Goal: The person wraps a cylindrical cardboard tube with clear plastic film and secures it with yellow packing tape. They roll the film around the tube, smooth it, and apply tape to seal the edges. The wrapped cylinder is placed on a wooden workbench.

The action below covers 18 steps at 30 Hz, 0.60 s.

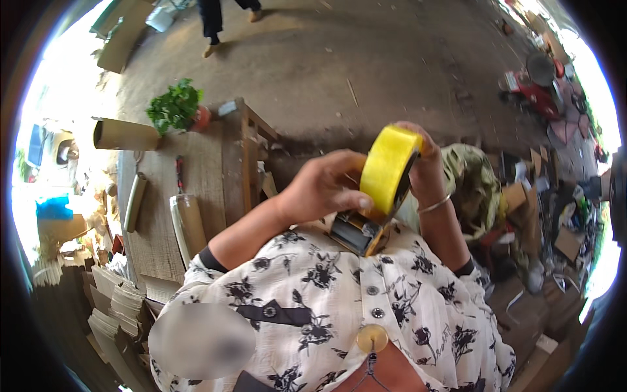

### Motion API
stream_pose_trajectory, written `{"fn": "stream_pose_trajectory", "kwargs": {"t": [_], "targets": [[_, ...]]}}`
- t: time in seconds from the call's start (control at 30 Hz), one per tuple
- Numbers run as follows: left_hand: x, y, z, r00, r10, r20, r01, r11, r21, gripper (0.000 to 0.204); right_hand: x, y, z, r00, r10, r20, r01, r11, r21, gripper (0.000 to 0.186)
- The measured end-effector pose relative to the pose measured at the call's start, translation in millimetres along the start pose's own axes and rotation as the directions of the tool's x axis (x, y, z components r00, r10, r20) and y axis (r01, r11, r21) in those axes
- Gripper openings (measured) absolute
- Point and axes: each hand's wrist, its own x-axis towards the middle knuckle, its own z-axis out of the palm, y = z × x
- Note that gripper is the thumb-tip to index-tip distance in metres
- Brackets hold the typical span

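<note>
A wide roll of yellow tape (pixel 386 168) sits on a tape dispenser (pixel 356 233) with a dark body, close in front of my chest. My left hand (pixel 330 185) grips the roll's near left side, its thumb lying along the lower part of the yellow surface. On the far right side, my right hand (pixel 426 157) is wrapped round the roll and the dispenser's edge; most of its fingers are hidden behind them. Below the roll, the dispenser's lower end points toward my shirt.
To the left stands a wooden table (pixel 212 163) with a potted plant (pixel 175 106), a cardboard tube (pixel 125 134) and a thin red-handled tool (pixel 179 171). Cardboard stacks (pixel 117 307) lie lower left. A person's legs (pixel 212 23) show far off. A red vehicle (pixel 532 91) is at right.
</note>
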Motion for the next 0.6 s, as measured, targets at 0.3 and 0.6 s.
{"fn": "stream_pose_trajectory", "kwargs": {"t": [0.3, 0.6], "targets": [[13.0, 19.5, -1.9, 0.902, 0.411, -0.129, -0.344, 0.868, 0.357, 0.037, -7.9, -24.5, 3.8, 0.981, -0.128, -0.145, 0.115, 0.988, -0.099, 0.037], [23.3, 30.8, 2.7, 0.765, 0.643, -0.001, -0.454, 0.541, 0.708, 0.023, -15.4, -62.0, 2.5, 0.969, -0.123, -0.214, 0.011, 0.889, -0.458, 0.037]]}}
